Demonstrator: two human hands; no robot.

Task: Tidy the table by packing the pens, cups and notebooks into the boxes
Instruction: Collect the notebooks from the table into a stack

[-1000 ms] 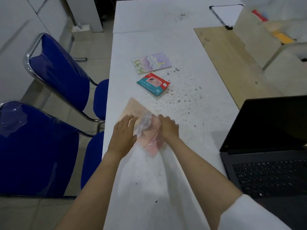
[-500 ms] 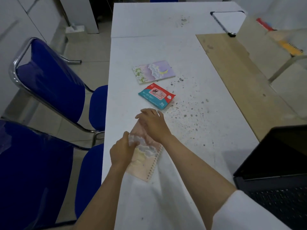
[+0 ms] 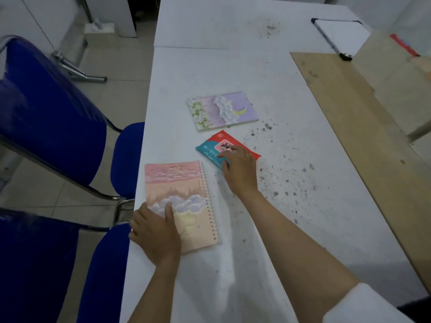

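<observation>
Pink notebook (image 3: pixel 179 201) is pressed flat by open left hand (image 3: pixel 155 231); beyond it, wipes packet (image 3: pixel 227 149) is touched by right hand (image 3: pixel 238 169), fingers loosely spread.

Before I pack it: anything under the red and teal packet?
The packet lies flat on the white table, with nothing sticking out around it. The right hand covers its near corner, so that part stays unseen.

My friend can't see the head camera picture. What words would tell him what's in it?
A person's left hand rests on a pink spiral notebook on a white table, while the right hand touches a red and teal packet. A purple notebook lies farther back, and blue chairs stand at the left.
</observation>
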